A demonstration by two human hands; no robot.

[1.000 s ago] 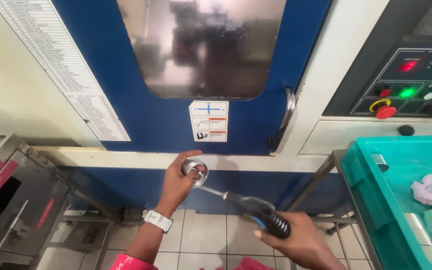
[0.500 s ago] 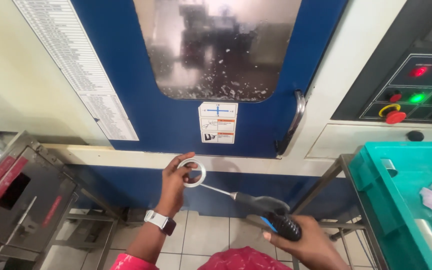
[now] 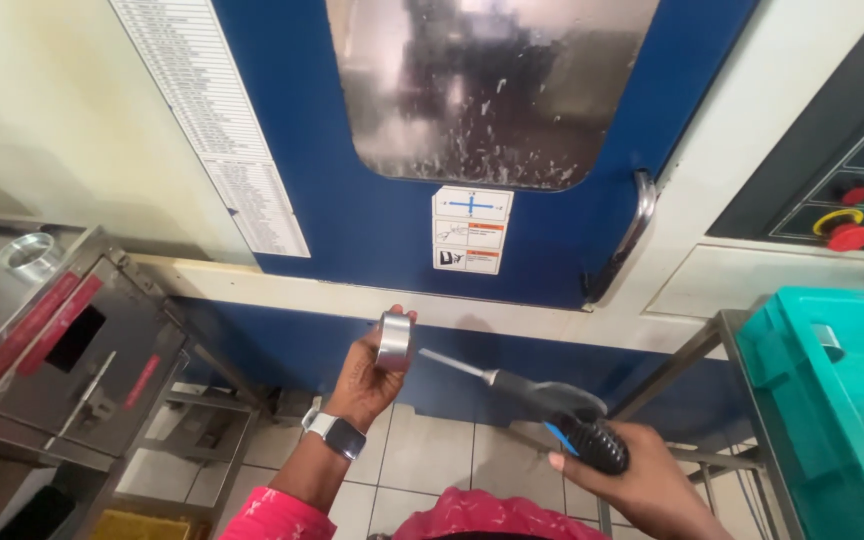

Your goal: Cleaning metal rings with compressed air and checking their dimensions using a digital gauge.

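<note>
Cut off at right edge: teal crate [image 3: 802, 400] and control panel [image 3: 842, 190]. Behind smeared door window [image 3: 492, 85], nothing discernible. Upper left, printed chart [image 3: 212, 130] too small to read.

Bright, even indoor light. Glare smears the window [image 3: 487, 85] and the metal ring [image 3: 393, 340] gleams. Edges bend slightly; focus is fairly sharp.

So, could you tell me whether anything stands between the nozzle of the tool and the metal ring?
Nothing visible does. The left hand holds the ring up, and the tool in the right hand points its thin nozzle at it across open air.
</note>
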